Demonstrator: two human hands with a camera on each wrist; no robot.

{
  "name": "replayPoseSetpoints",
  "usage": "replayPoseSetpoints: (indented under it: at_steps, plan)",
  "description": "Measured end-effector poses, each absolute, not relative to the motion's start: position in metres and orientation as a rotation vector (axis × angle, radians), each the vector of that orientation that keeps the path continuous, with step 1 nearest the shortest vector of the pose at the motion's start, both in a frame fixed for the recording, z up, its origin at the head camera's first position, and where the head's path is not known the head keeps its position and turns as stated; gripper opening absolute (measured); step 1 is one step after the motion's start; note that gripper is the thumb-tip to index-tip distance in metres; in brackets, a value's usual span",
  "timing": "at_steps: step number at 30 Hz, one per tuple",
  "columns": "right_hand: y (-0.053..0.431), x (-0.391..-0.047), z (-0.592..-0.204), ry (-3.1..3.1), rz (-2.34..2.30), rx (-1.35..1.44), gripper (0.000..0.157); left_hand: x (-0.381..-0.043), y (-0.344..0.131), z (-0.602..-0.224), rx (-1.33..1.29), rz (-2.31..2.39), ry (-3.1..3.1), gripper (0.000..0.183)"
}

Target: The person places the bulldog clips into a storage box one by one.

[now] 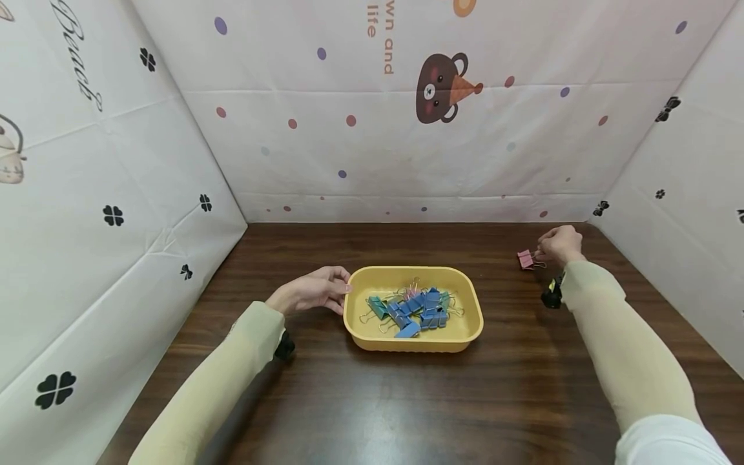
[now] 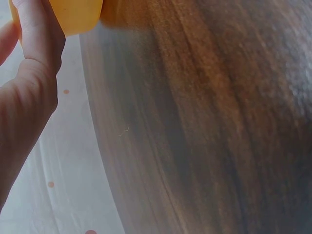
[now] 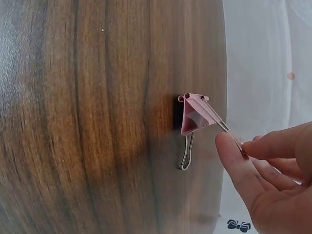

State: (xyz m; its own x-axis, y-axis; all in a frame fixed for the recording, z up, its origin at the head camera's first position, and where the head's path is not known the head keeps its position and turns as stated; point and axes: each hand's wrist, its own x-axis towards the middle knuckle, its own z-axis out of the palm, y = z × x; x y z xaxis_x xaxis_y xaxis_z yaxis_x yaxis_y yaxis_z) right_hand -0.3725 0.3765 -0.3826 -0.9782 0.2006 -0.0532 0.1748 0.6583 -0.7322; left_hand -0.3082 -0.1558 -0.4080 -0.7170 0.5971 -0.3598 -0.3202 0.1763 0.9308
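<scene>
In the head view my right hand [image 1: 561, 244] is at the far right of the table. Its thumb and forefinger pinch one wire handle of a pink binder clip [image 3: 196, 116], whose other handle hangs loose in the right wrist view. My left hand [image 1: 316, 289] grips the left side of a yellow plastic tray [image 1: 415, 345], thumb at the rim and fingers along the outer wall. Inside the tray lies a pile of binder clips: several blue ones [image 1: 433, 316], green ones [image 1: 378, 307] and some pink [image 1: 413, 292] toward the back.
The dark wood table [image 1: 372, 400] bears the tray near its middle. White printed cloth [image 1: 349, 155] walls it in at the back, left and right. The right hand works close to the back right corner. Each wrist carries a black camera band.
</scene>
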Motion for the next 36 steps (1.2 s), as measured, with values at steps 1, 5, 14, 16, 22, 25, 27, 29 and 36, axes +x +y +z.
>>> replayPoseSetpoints:
  at_steps: [1, 5, 14, 16, 22, 25, 27, 29, 36]
  plan:
    - [0.376, -0.372, -0.382, -2.830, 1.249, -0.329, 0.033, -0.308, -0.156, -0.408, 0.260, 1.633, 1.740, 0.028]
    - [0.373, -0.371, -0.377, -2.824, 1.262, -0.332, 0.031, -0.308, -0.155, -0.408, 0.260, 1.637, 1.732, 0.025]
    - [0.363, -0.372, -0.363, -2.858, 1.147, -0.218, 0.028, -0.309, -0.156, -0.408, 0.260, 1.634, 1.728, 0.023]
    - [0.360, -0.374, -0.361, -2.845, 1.182, -0.203, 0.027, -0.309, -0.155, -0.408, 0.268, 1.630, 1.731, 0.023]
    - [0.349, -0.376, -0.352, -2.811, 1.373, -0.165, 0.025, -0.309, -0.156, -0.409, 0.291, 1.627, 1.737, 0.023]
    - [0.343, -0.375, -0.348, -2.797, 1.450, -0.159, 0.026, -0.309, -0.156, -0.410, 0.295, 1.633, 1.739, 0.022]
    - [0.338, -0.373, -0.344, -2.795, 1.461, -0.143, 0.027, -0.309, -0.156, -0.410, 0.301, 1.636, 1.740, 0.020]
    - [0.334, -0.371, -0.341, -2.784, 1.474, -0.132, 0.026, -0.309, -0.156, -0.410, 0.298, 1.635, 1.743, 0.019]
    - [0.322, -0.366, -0.333, -2.765, 1.532, -0.098, 0.027, -0.310, -0.156, -0.410, 0.287, 1.626, 1.742, 0.021]
